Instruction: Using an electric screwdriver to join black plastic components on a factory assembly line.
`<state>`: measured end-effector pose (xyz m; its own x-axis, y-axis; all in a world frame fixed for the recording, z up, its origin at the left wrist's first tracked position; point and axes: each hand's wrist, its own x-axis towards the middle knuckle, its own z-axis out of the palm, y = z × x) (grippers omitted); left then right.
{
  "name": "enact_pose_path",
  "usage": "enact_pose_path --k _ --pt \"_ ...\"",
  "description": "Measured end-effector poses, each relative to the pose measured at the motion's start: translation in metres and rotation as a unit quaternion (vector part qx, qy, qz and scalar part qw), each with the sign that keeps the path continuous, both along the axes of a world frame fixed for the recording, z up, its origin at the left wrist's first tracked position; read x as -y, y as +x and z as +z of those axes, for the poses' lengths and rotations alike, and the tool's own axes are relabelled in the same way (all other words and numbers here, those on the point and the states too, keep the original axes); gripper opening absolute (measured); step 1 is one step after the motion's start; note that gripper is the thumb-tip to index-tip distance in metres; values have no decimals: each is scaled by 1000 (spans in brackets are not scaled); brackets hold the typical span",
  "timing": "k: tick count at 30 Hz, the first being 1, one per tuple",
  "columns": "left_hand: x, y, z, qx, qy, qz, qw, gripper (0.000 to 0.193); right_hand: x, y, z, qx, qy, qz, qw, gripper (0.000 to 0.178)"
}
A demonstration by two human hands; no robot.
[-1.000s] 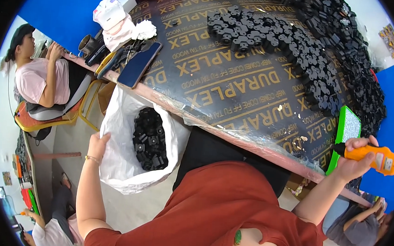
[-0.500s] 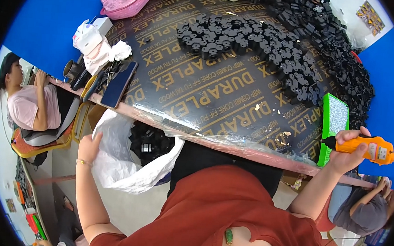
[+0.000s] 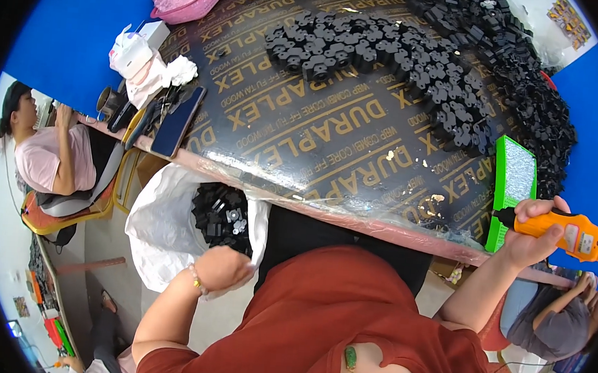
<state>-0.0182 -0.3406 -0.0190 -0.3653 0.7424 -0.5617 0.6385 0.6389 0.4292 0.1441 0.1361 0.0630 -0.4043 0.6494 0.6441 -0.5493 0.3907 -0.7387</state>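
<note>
My right hand [image 3: 532, 237] is wrapped round an orange corded electric screwdriver [image 3: 573, 235]. Its black tip points left, over the edge of a green-framed tray [image 3: 500, 166] with a silvery speckled surface, at the table's right. Below the table's front edge, a white sack [image 3: 157, 232] hangs with its mouth spread. Black plastic parts [image 3: 217, 215] lie inside, a few with shiny metal on them. My left hand [image 3: 224, 270] is closed at the sack's near rim and appears to grip it; the fingertips are partly hidden.
Rows of assembled black parts [image 3: 392, 51] stand on the dark table [image 3: 281, 137], beside a large loose heap [image 3: 527, 98] at far right. A phone [image 3: 178, 123], tools and tissues [image 3: 180, 74] lie at left near a pink basket [image 3: 201, 3]. People sit on both sides.
My left hand has moved right from the sack's left side to its near rim. The sack's mouth has shifted, showing more of the parts. My right hand still holds the screwdriver.
</note>
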Motion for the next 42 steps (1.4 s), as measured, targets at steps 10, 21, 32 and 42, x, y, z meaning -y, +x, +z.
enact_pose_path --k 10,21,32,42 --pt "-63 -50 76 -9 20 -39 999 41 3 6 7 -16 19 -23 999 50" --pt "-249 -216 54 -401 211 225 863 92 10 -1 11 -16 11 -31 999 54" --pt "-281 -234 38 -369 90 213 900 87 1 -2 4 -10 -16 -55 998 56" --pt "-260 -229 33 -381 127 135 906 74 3 -11 2 -14 -31 -46 998 57"
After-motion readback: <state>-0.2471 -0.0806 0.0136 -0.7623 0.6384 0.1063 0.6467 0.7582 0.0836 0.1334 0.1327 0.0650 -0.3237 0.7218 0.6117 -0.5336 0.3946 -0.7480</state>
